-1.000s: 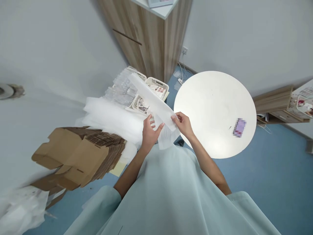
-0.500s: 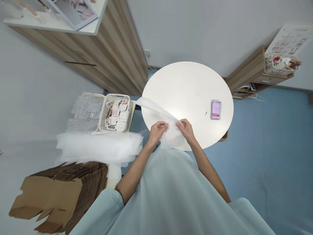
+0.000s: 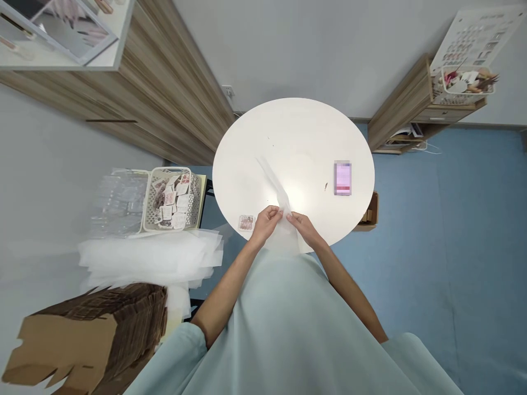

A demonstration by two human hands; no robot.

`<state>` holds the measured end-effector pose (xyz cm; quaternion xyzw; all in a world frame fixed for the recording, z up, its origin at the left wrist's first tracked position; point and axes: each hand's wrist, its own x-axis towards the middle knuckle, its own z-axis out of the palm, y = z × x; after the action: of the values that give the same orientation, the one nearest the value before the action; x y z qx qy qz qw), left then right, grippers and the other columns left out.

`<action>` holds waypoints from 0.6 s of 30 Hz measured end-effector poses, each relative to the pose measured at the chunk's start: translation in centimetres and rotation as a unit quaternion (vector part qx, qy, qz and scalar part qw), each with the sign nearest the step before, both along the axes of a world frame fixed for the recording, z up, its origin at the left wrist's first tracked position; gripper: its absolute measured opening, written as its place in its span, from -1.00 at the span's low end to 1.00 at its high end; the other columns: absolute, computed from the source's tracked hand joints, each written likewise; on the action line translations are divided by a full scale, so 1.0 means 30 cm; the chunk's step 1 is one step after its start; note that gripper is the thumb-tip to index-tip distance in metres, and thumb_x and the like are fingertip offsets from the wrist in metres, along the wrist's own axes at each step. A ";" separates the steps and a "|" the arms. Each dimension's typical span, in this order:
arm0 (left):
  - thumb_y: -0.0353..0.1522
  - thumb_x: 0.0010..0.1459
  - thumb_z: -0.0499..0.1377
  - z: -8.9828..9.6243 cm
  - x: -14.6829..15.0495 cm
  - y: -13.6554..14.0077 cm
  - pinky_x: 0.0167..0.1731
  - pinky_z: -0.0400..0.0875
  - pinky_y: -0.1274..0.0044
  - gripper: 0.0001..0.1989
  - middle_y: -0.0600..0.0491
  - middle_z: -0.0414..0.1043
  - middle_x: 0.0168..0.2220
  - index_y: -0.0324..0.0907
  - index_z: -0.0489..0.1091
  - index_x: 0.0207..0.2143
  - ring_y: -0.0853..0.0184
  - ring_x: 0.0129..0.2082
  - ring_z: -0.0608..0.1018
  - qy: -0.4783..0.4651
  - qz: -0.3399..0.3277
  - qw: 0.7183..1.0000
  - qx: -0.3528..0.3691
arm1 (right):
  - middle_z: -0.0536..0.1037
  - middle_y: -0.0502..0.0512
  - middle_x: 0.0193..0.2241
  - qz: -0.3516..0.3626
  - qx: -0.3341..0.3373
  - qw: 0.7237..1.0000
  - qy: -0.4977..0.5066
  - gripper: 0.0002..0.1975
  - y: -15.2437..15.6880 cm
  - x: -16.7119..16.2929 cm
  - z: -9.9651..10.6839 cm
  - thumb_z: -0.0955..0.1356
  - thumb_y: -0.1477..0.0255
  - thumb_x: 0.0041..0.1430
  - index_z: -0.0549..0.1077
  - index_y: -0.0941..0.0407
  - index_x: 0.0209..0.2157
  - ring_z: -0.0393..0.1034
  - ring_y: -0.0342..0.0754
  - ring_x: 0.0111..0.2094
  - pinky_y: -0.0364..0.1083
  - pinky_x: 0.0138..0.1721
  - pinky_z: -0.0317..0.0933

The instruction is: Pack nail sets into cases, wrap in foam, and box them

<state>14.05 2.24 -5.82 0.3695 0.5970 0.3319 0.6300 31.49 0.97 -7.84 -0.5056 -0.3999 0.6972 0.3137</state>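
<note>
Pinching the flimsy white sheet (image 3: pixel 284 237) between thumbs and fingers, left hand (image 3: pixel 265 225) and right hand (image 3: pixel 306 226) have that bit sorted, but the clear case (image 3: pixel 246 223) is just lying outside it.

On the table (image 3: pixel 296 126), a case (image 3: pixel 246 222) lies left of the sheet (image 3: pixel 272 180). Further left, a basket (image 3: pixel 193 204) stands behind a wrapping pile (image 3: pixel 152 258), with cardboard (image 3: pixel 68 343) before it.
</note>
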 end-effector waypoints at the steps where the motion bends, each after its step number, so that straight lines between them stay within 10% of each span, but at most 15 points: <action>1: -0.03 0.12 0.37 -0.001 0.004 0.001 -0.28 0.41 0.49 -0.61 0.10 0.53 -0.38 -0.12 0.45 -0.24 0.32 -0.35 0.53 0.009 -0.002 1.000 0.005 | 0.60 0.02 -0.26 0.000 0.004 1.000 0.006 -0.44 0.002 0.009 -0.006 0.40 -0.21 0.21 0.60 0.02 -0.24 0.46 0.10 -0.08 0.04 0.00 0.37; 7: -0.01 0.15 0.33 -0.044 -0.029 0.021 -0.27 0.40 0.48 -0.63 0.08 0.56 -0.30 -0.10 0.43 -0.24 0.30 -0.32 0.54 0.053 0.004 0.998 0.017 | 0.64 0.07 0.08 -0.053 0.024 0.998 0.000 -0.51 0.021 0.043 -0.037 0.41 -0.11 0.27 0.68 0.00 -0.13 0.44 0.14 0.19 0.08 0.29 0.25; 18: -0.04 0.02 0.29 -0.254 -0.217 0.021 -0.14 0.45 0.39 -0.62 -0.03 0.59 -0.22 -0.12 0.48 -0.26 0.21 -0.22 0.57 0.184 0.090 0.979 -0.006 | 0.69 0.18 0.01 -0.099 0.025 0.984 -0.146 -0.51 0.065 0.151 -0.176 0.46 -0.06 0.17 0.67 0.08 -0.18 0.51 0.17 0.10 0.13 0.21 0.32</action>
<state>7.55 2.87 -13.45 0.3656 0.7352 0.3100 0.4793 36.02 2.91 -13.11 -0.6308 -0.4068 0.5713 0.3319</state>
